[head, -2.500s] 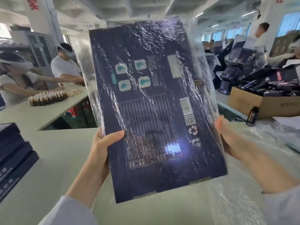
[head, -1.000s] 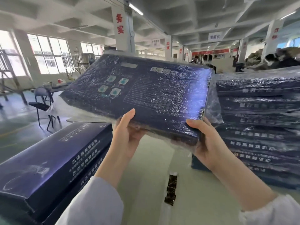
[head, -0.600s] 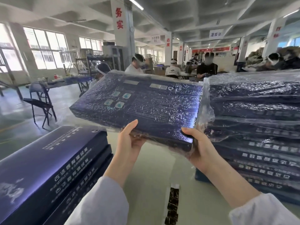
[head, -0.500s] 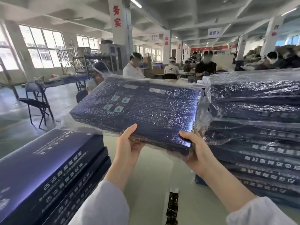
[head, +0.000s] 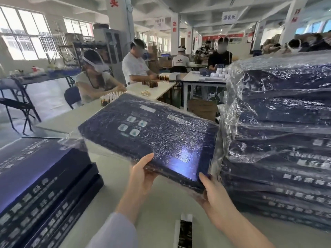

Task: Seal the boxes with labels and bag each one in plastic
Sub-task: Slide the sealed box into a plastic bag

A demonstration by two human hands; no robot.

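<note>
A flat dark blue box in clear plastic (head: 152,138) hangs above the table, printed side up and tilted toward me. My left hand (head: 141,176) grips its near edge, thumb on top. At the near right corner my right hand (head: 211,196) grips the box from below, with the thumb on its top face. Its right edge lies close against a tall stack of bagged blue boxes (head: 279,144) on the right. A strip of dark labels (head: 185,231) lies on the table below my hands.
A pile of unbagged blue boxes (head: 39,192) fills the left of the pale green table (head: 157,208). Beyond the table, several people sit at other tables with small bottles. A folding chair (head: 16,104) stands at the far left.
The bagged box went from upright in front of me to lying flat. Over the last second it came down, beside the bagged stack, with both hands still on it.
</note>
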